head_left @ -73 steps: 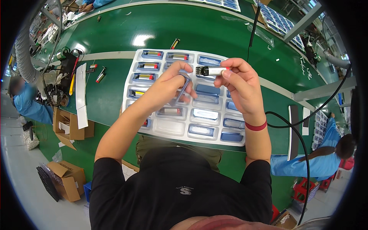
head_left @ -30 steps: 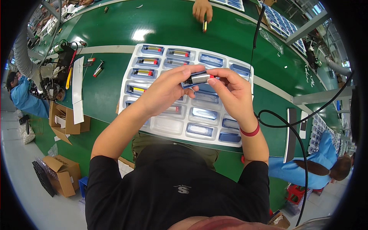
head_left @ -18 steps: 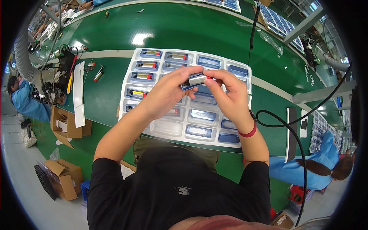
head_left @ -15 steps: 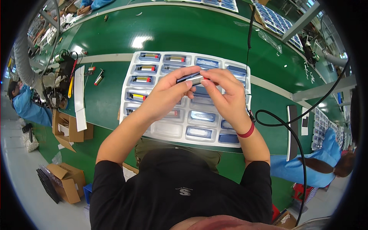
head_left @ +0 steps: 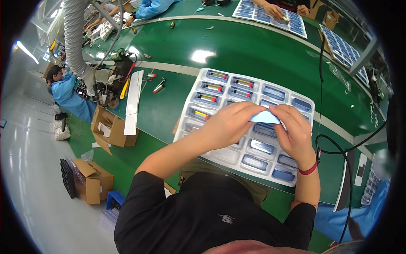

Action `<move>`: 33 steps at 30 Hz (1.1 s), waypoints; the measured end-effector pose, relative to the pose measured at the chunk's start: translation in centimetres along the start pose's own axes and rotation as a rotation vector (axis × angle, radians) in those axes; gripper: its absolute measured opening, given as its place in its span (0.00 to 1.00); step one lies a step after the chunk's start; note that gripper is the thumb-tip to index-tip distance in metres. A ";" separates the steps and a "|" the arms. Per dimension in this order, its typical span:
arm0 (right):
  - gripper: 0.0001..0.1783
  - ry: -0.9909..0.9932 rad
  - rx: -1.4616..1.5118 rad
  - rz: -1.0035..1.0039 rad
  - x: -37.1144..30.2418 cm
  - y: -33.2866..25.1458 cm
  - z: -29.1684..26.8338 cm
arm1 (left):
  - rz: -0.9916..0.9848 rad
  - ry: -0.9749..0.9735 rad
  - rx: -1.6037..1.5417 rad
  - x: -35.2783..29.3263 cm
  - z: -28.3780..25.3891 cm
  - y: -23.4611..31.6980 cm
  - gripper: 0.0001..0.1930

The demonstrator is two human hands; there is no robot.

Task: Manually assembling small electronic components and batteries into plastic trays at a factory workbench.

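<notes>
Between both hands, above the tray, is a small glossy blue casing with slanted ends (head_left: 265, 117). My left hand (head_left: 228, 125) pinches its left end with thumb and fingers. On the right end, the fingers of my right hand (head_left: 294, 133) are closed, with a red band round that wrist. Under them lies a white moulded tray (head_left: 225, 156) with rows of compartments. Several at its left hold blue shells with yellow, red-ended cylindrical cells (head_left: 207, 98). Elsewhere in it sit blue shells without visible cells (head_left: 261, 146). My hands hide some middle compartments.
Left of the tray lie a long white strip (head_left: 133, 101), loose red-ended cells (head_left: 158, 88) and a yellow-handled tool (head_left: 124, 89). A black cable (head_left: 350, 169) loops at the right. Across the green bench (head_left: 169, 51), a co-worker's hand (head_left: 274, 11) reaches over another tray (head_left: 292, 27).
The view has swung left, so the tray appears farther right. The casing has been turned: its broad shiny blue face now shows, where a dark edge and a silvery part showed before.
</notes>
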State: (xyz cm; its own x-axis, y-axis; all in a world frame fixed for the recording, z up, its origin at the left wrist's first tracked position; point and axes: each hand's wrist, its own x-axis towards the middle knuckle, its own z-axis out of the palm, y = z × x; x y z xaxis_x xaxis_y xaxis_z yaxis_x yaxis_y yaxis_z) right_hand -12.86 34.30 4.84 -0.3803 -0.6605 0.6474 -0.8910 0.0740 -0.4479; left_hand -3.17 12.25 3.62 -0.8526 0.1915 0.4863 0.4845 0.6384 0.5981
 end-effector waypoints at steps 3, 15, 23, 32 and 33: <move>0.25 0.099 -0.021 -0.047 -0.4 0.2 1.1 | 0.105 0.096 0.057 -0.2 -0.1 0.1 0.26; 0.17 0.210 0.366 0.158 -1.4 0.3 2.3 | 0.104 0.211 -0.246 -0.1 2.2 -0.2 0.21; 0.18 0.341 0.177 -0.027 -0.5 -0.3 2.0 | 0.157 0.305 -0.245 1.2 1.6 0.2 0.20; 0.15 -0.125 0.344 0.118 -0.4 1.0 -2.4 | -0.089 -0.114 -0.054 -4.4 -2.7 -0.4 0.18; 0.14 -0.090 0.330 0.140 -0.4 1.2 -2.9 | -0.056 -0.256 0.040 -5.8 -2.7 -0.8 0.19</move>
State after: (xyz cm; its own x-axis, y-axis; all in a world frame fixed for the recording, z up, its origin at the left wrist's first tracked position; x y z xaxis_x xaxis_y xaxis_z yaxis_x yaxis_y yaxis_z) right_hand -14.47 36.84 5.86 -0.4567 -0.7254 0.5151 -0.6982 -0.0666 -0.7128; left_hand 1.93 8.60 2.05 -0.9023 0.3339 0.2727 0.4310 0.6811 0.5919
